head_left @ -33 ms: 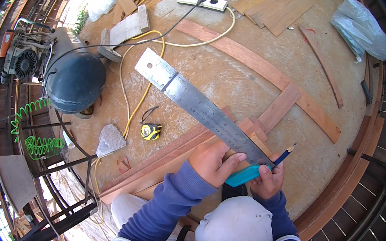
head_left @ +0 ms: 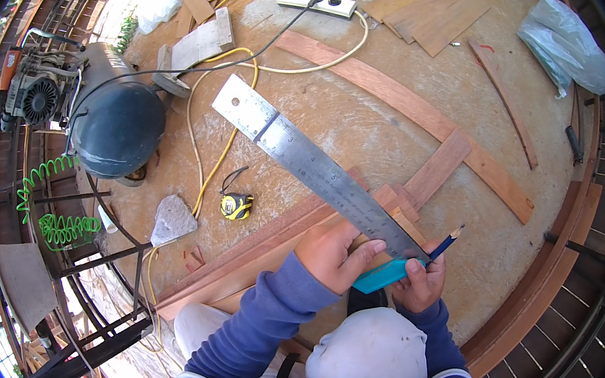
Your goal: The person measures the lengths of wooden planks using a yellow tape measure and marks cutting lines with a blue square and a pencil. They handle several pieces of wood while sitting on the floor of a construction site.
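A try square with a steel blade [head_left: 312, 169] and a teal handle [head_left: 380, 274] lies aslant across several stacked wooden strips [head_left: 258, 255] in front of me. My left hand [head_left: 328, 258] is closed at the near part of the blade, its thumb along the blade's lower edge by the handle; its other fingers are partly hidden. My right hand [head_left: 420, 283] grips the handle's right end, thumb on top. A dark blue pencil [head_left: 447, 243] sticks up out of the same hand, sharpened tip away from me.
A yellow-black tape measure [head_left: 235, 206] and a grey stone [head_left: 174, 221] lie left of the strips. Beyond, long planks [head_left: 373, 89] rest on the floor. An air compressor [head_left: 117, 123] stands left. Cables run to a white power strip [head_left: 316, 2].
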`<state>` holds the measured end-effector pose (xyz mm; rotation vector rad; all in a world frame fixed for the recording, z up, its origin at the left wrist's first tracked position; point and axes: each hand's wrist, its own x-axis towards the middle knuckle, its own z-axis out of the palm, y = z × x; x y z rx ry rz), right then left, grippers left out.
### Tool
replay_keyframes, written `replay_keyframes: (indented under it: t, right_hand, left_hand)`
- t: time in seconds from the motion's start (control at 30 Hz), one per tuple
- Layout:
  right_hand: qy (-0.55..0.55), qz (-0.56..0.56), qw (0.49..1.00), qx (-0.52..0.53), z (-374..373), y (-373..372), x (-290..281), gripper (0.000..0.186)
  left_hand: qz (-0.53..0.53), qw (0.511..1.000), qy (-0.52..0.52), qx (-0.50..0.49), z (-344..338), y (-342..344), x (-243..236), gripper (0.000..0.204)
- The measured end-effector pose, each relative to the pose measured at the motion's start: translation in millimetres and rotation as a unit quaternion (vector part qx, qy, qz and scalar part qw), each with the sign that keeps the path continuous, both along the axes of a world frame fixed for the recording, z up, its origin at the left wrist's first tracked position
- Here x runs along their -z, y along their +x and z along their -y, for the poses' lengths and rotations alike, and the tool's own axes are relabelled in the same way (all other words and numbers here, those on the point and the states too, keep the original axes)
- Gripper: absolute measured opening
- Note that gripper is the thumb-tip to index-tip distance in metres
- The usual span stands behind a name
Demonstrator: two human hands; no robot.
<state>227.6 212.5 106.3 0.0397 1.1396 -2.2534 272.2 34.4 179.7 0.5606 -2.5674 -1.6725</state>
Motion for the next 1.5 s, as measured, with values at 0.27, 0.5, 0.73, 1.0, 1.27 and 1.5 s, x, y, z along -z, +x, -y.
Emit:
replay_keyframes:
  t: [0.27, 0.5, 0.73, 1.0, 1.27, 1.5]
  right_hand:
    - [-0.002, -0.005, 1.000, -0.004, -1, 0, 1, 0.026]
    - [-0.044, 0.005, 0.999, -0.006, -6, 1, 4, 0.018]
    - [-0.028, 0.001, 0.999, -0.016, -5, 1, 2, 0.019]
    - [-0.024, -0.001, 1.000, -0.014, -5, 2, 1, 0.021]
    - [-0.005, -0.018, 1.000, -0.023, -4, 1, 1, 0.023]
    - [0.011, -0.025, 1.000, -0.008, -1, 3, 3, 0.025]
  left_hand:
    - [-0.008, 1.000, 0.002, 0.015, 3, 1, 0, 0.018]
    - [-0.015, 1.000, 0.018, 0.011, 3, 1, -2, 0.019]
    - [-0.014, 0.999, 0.028, 0.006, 2, 3, 3, 0.019]
    - [-0.001, 1.000, 0.027, 0.001, 3, 3, 1, 0.020]
    - [0.001, 0.999, 0.038, 0.007, 3, 5, 7, 0.020]
    - [0.017, 0.999, 0.047, 0.014, 5, 4, 9, 0.020]
